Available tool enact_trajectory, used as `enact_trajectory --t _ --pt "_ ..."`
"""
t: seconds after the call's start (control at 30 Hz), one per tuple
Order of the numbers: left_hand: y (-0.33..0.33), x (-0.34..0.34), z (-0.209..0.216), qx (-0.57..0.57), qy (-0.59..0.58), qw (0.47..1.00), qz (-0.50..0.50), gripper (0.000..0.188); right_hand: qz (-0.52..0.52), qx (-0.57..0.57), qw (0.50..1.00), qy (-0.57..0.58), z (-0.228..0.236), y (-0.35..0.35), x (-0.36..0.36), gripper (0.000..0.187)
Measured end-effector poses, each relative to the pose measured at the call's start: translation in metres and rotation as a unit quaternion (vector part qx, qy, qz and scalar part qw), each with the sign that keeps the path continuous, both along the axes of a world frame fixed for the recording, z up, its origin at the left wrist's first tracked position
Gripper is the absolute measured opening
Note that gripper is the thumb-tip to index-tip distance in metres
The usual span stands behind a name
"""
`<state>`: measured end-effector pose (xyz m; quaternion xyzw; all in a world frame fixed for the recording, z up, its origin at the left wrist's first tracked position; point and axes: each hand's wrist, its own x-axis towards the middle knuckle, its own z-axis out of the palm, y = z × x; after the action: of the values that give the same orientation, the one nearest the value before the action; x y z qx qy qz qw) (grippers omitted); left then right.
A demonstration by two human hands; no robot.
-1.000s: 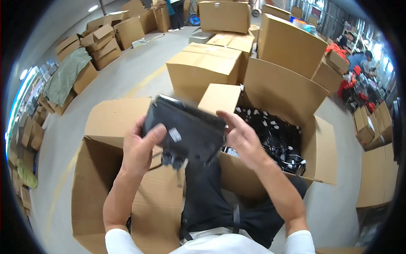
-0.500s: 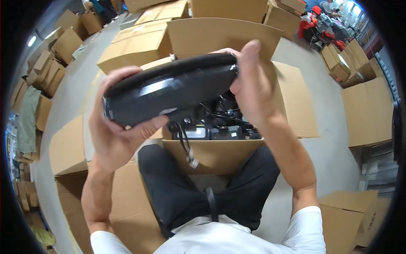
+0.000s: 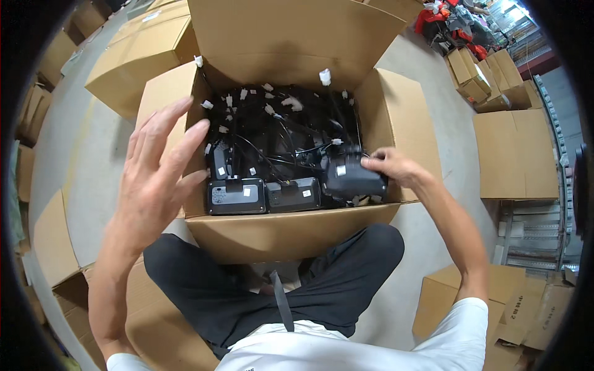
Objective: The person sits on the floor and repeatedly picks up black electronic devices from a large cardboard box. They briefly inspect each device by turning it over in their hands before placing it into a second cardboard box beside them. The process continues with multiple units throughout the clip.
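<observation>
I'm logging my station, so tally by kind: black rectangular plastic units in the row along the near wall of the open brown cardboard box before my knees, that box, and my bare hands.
Black rectangular plastic units, held one included: 3
Open brown cardboard box: 1
Bare hands (left hand, right hand): 2
Total: 6

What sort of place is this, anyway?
Probably a warehouse or packing workshop: an open cardboard box holds many black devices with cables and white plugs, and other cardboard boxes stand around on the grey floor.
</observation>
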<state>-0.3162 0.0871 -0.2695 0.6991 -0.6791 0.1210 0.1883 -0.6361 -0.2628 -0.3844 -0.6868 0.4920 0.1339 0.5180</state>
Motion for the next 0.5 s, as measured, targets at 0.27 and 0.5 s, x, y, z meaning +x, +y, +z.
enact_trajectory --t 0.27,0.5 --pt "0.059 0.027 -0.013 0.069 0.032 0.995 0.072 0.079 0.142 0.034 0.982 0.124 -0.07 -0.014 -0.008 0.063" --pt "0.137 0.035 -0.017 0.09 0.043 0.978 0.183 0.078 0.483 -0.14 0.851 0.154 -0.077 -0.008 -0.001 0.084"
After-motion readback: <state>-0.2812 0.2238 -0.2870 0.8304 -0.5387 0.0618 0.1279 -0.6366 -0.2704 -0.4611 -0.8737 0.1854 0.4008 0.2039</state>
